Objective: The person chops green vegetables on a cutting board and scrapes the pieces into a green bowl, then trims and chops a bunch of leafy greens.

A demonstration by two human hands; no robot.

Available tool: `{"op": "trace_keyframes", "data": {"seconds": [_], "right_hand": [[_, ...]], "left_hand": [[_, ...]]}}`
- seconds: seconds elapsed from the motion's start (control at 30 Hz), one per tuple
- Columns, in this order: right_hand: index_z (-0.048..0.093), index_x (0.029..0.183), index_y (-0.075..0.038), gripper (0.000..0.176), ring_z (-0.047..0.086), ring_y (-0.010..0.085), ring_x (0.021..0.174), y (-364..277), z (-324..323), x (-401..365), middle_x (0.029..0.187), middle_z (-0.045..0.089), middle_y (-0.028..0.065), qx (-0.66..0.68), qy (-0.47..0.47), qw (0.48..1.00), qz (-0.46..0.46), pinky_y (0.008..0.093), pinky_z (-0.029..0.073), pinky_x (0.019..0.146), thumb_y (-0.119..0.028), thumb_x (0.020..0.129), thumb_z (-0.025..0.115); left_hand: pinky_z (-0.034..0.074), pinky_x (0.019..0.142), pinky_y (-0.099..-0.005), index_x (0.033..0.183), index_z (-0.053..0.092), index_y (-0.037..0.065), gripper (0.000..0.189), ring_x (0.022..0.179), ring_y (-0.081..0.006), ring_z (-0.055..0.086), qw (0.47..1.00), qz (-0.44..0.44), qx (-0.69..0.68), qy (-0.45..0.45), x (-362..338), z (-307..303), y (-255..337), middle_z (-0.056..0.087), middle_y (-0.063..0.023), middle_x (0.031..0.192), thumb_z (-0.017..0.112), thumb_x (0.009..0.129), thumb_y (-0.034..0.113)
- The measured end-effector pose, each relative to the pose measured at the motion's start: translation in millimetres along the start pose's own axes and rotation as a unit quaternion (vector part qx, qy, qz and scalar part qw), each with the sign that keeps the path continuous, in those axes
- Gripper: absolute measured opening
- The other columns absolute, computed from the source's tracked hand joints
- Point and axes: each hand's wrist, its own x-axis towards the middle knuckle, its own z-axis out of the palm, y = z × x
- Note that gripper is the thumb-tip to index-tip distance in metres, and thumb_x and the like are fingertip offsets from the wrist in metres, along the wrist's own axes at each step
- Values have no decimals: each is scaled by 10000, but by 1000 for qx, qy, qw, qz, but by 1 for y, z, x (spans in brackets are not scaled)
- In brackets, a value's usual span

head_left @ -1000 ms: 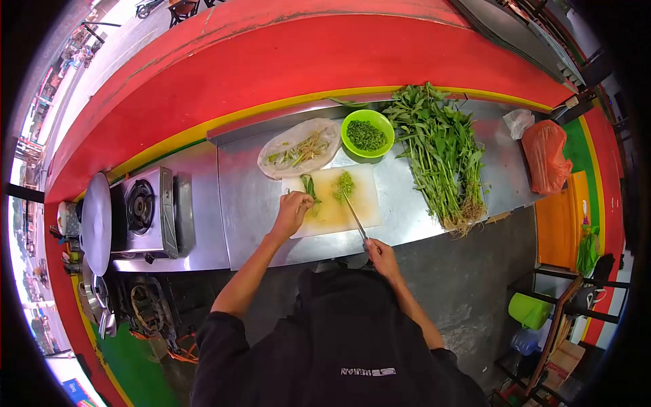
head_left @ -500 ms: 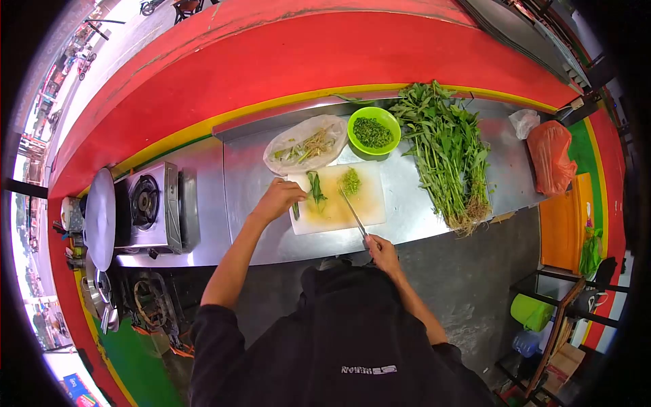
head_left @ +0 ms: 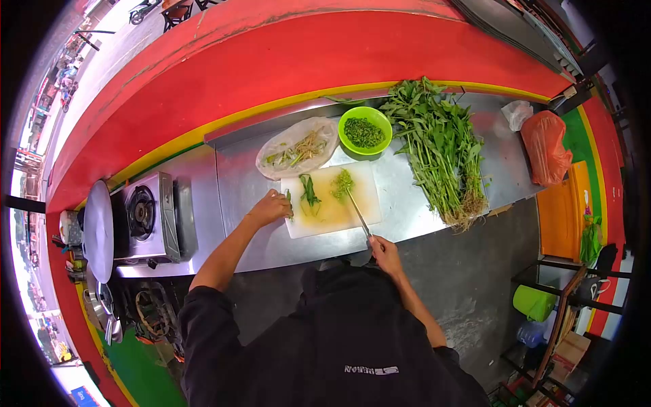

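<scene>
My right hand (head_left: pixel 385 255) is wrapped round the handle of a knife (head_left: pixel 359 213). Its blade lies across the white cutting board (head_left: pixel 325 227), with the tip at a small heap of chopped greens (head_left: pixel 342 183). At the board's left edge, my left hand (head_left: pixel 271 207) has its fingers closed at a narrow green leaf (head_left: pixel 289 205); the fingertips are partly hidden. Between the two hands, a bunch of dark green leaves (head_left: pixel 310 191) rests on the board. Just behind stands a bright green bowl (head_left: pixel 344 144) holding finely chopped greens (head_left: pixel 363 132).
A clear plastic bag (head_left: pixel 271 152) with stem trimmings lies behind the board. Long leafy greens with roots (head_left: pixel 441 159) cover the counter to the right, near a red plastic bag (head_left: pixel 544 148). A gas stove (head_left: pixel 144 210) stands left on the steel counter (head_left: pixel 244 237).
My left hand has moved left and lower, to the narrow leaf at the board's edge. The knife stays in my right hand, its tip against the chopped heap. The view has shifted slightly.
</scene>
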Motion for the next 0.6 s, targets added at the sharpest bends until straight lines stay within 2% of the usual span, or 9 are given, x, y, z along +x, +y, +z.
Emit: {"op": "trace_keyframes", "data": {"seconds": [0.07,0.17,0.3,0.37,0.5,0.57,0.6], "right_hand": [[708,1237,-33,413,451,52,538,-4,0,-1,646,527,-28,8,3,1000,11,256,363,479,-378,1042,590],[707,1239,-35,417,451,50,543,-6,-2,0,644,524,-29,5,-1,1000,20,256,361,482,-384,1040,593],[707,1237,-36,425,447,49,537,0,1,2,641,520,-30,16,8,1000,1,254,354,476,-395,1036,600],[707,1234,-35,425,439,48,522,-5,1,3,639,518,-34,14,-7,1000,2,256,346,465,-397,1035,604],[711,1217,-34,416,437,46,522,-8,2,4,637,518,-37,23,-17,1000,7,254,342,467,-392,1037,601],[708,1210,-9,417,475,49,589,-4,3,8,647,537,-38,4,-28,999,17,251,371,517,-373,1038,600],[708,1210,-9,417,475,49,589,-4,4,8,647,537,-38,1,-30,999,15,251,371,517,-373,1038,600]], "left_hand": [[380,897,-376,850,732,240,64,967,-126,590,999,8,18,50,-3,8,-1,623,77,865,668,856,236],[372,905,-390,877,707,230,46,931,-134,577,997,33,34,59,0,15,-2,599,65,855,677,843,222],[383,900,-387,836,688,231,17,939,-135,576,999,13,-7,38,3,18,-1,593,70,853,674,844,227],[394,890,-383,836,673,230,29,964,-139,569,993,36,-9,113,0,18,0,581,70,885,668,847,204],[409,882,-369,809,631,213,53,983,-141,563,993,29,54,100,-1,17,7,568,53,899,610,853,193],[402,857,-352,913,637,202,70,996,-144,555,986,27,124,106,-3,23,10,561,51,945,641,852,168],[402,857,-352,913,637,202,70,996,-144,555,986,23,125,108,-5,23,10,561,51,945,641,852,168]]}}
